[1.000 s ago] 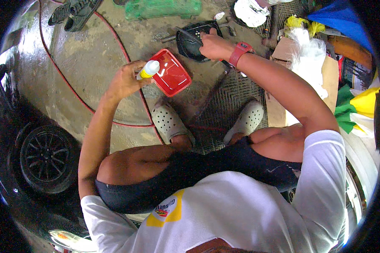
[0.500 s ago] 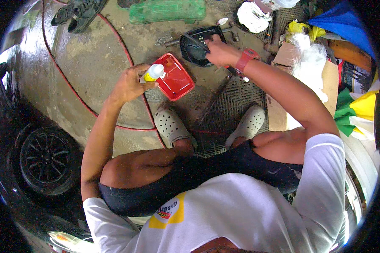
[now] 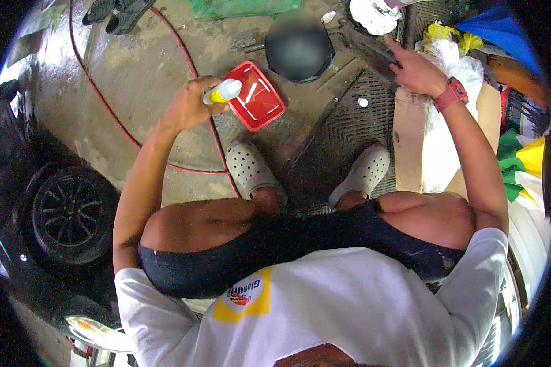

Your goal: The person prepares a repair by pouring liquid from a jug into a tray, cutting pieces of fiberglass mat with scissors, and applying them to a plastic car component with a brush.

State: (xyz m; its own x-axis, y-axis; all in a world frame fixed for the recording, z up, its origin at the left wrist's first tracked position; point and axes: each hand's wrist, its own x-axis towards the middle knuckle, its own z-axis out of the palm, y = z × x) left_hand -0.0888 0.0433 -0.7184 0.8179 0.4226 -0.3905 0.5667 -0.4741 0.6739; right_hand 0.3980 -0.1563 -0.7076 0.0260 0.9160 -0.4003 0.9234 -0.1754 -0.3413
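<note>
A small white bottle with a yellow label is in my left hand, whose fingers are wrapped round it. It leans over the left edge of a shallow red plastic tray on the floor. My right hand is raised beside the cardboard box, fingers stretched out and apart, with nothing visible in it. Below its fingertips lie dark, slender items that I cannot make out. The black tray stands on the floor beyond the red one; its inside is blurred. A small white cap lies on the black mat.
A red hose curves over the wet floor at left. Dark shoes and a green plastic piece lie at the back. The cardboard box holding white plastic stands at right. A black car wheel is at left.
My right hand has left the black tray and moved right, toward the cardboard box, its fingers spreading. My left hand still holds the bottle by the red tray. The view has shifted slightly.
</note>
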